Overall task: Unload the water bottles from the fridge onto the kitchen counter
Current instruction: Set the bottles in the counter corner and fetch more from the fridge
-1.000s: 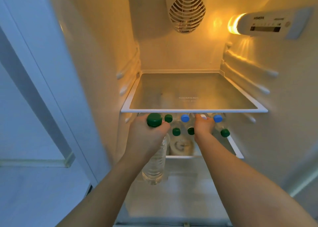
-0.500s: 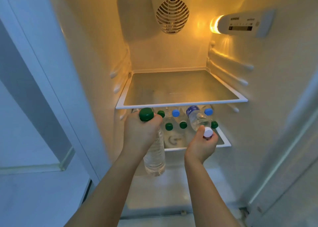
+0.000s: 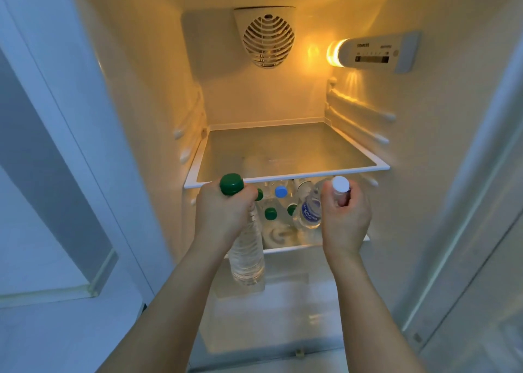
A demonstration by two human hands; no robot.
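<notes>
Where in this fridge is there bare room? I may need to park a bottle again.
The upper glass shelf is bare from its white front rim back to the rear wall, between both side walls. The lower shelf is crowded: capped bottles stand close together behind the left hand and right hand, each gripping a bottle.
</notes>
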